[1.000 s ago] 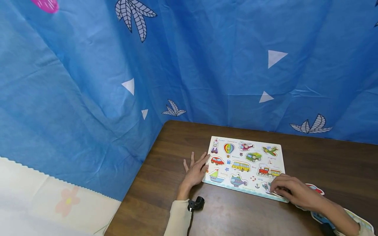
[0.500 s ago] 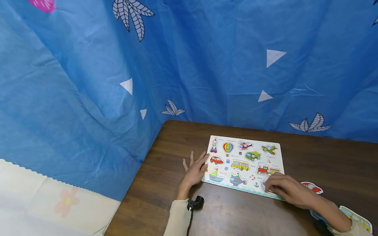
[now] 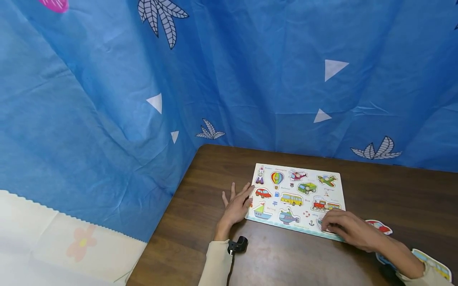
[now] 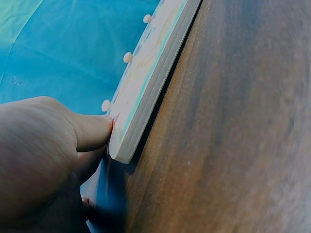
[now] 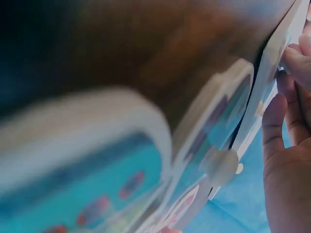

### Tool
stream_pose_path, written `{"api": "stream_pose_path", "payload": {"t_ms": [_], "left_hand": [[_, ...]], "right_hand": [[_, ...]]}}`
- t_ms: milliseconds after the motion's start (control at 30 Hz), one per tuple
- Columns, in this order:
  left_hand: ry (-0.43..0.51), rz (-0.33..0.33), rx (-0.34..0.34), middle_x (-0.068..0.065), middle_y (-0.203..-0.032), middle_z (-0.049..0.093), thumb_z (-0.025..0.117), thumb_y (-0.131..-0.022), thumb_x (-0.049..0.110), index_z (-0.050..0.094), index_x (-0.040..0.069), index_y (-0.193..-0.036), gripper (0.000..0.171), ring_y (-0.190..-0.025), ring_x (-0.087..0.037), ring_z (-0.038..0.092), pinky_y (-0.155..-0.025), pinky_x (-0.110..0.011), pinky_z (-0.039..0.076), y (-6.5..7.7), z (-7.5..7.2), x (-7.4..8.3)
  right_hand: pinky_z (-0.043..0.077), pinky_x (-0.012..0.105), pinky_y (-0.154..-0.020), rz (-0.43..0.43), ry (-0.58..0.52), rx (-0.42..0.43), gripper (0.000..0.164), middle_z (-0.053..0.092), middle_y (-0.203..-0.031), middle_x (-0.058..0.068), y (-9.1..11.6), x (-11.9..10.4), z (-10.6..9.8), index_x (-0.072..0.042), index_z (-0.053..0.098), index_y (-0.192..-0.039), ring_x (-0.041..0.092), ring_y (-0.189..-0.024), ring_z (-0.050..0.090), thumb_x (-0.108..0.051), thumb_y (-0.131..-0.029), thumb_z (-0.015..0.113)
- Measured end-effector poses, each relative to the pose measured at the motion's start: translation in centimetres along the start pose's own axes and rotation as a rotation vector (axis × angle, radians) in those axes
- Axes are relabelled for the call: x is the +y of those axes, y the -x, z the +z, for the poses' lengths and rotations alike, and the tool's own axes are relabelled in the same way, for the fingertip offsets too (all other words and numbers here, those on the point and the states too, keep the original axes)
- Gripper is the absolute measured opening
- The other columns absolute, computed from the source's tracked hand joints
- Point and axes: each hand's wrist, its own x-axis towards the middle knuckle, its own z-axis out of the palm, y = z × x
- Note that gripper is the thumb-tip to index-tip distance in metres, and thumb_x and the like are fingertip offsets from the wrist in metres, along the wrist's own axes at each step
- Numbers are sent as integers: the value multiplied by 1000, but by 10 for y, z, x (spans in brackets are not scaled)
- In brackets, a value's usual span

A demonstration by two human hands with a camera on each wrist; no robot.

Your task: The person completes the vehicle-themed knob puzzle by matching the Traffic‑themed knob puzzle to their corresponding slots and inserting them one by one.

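A white wooden vehicle puzzle board (image 3: 287, 186) lies on the brown table, with knobbed picture pieces in it, among them a bus (image 3: 291, 199) and a submarine (image 3: 288, 217). My left hand (image 3: 235, 207) rests at its left edge, fingers spread. In the left wrist view the thumb (image 4: 92, 132) touches the board's corner. Over the lower right corner my right hand (image 3: 352, 228) curls its fingers and pinches the ship piece (image 3: 320, 223), mostly hidden under them. The right wrist view has that hand (image 5: 291, 179) with thumb and fingertips close together at the board.
Loose pieces lie right of the board: a red one (image 3: 381, 227) and a blue and yellow one (image 3: 434, 264), partly under the right forearm. A knobbed piece (image 5: 221, 165) is near the right wrist camera. Blue curtain (image 3: 250, 79) hangs behind the table (image 3: 279, 258).
My right hand has shifted slightly left over the board's corner, along with the ship piece, and then stayed there. The left hand has kept its place.
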Motion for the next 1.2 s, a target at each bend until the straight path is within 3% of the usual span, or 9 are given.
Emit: {"api": "stream_pose_path", "payload": {"t_ms": [467, 633, 800, 933, 1033, 1200], "left_hand": [[7, -11, -11, -1, -161, 38, 49, -105, 24, 46, 22, -152, 48, -154, -46, -1, -110, -76, -10, 2, 0, 1], [11, -10, -12, -1, -161, 37, 49, -105, 25, 45, 22, -152, 47, -154, -46, -1, -110, -76, -11, 4, 0, 1], [9, -9, -10, -1, -161, 37, 48, -105, 27, 45, 23, -152, 47, -153, -46, -1, -110, -76, -10, 3, 1, 0], [12, -9, -14, 0, -161, 36, 47, -106, 28, 44, 23, -153, 48, -153, -46, -2, -110, -76, -11, 3, 1, 0], [11, -14, -13, 0, -161, 36, 48, -105, 26, 45, 24, -153, 47, -154, -45, -2, -110, -75, -12, 4, 1, -1], [4, -6, -4, 0, -161, 37, 48, -105, 27, 45, 24, -152, 47, -154, -46, -1, -110, -75, -11, 2, 1, -1]], "right_hand": [[37, 3, -89, 12, 18, -3, 45, 66, -102, -14, 3, -3, 0, -29, 67, -103, 1, -93, 58, 9, -80, 76], [36, 2, -94, 3, -12, 24, 46, 68, -108, -8, 3, -6, -7, -24, 69, -108, 3, -101, 61, 10, -78, 76], [27, 0, -103, 58, 18, 62, 51, 69, -109, -8, 8, -9, -21, -24, 71, -109, -1, -107, 59, 12, -74, 78], [35, 1, -94, 87, 61, 79, 55, 69, -107, -10, 17, -8, -30, -24, 71, -109, -4, -102, 58, 14, -71, 79], [41, 7, -80, 103, 83, 86, 56, 67, -107, -11, 24, -7, -36, -24, 71, -109, -3, -98, 56, 15, -70, 79], [40, 11, -70, 153, 94, 91, 56, 65, -107, -14, 35, -3, -46, -23, 70, -109, -3, -93, 54, 16, -69, 79]]}}
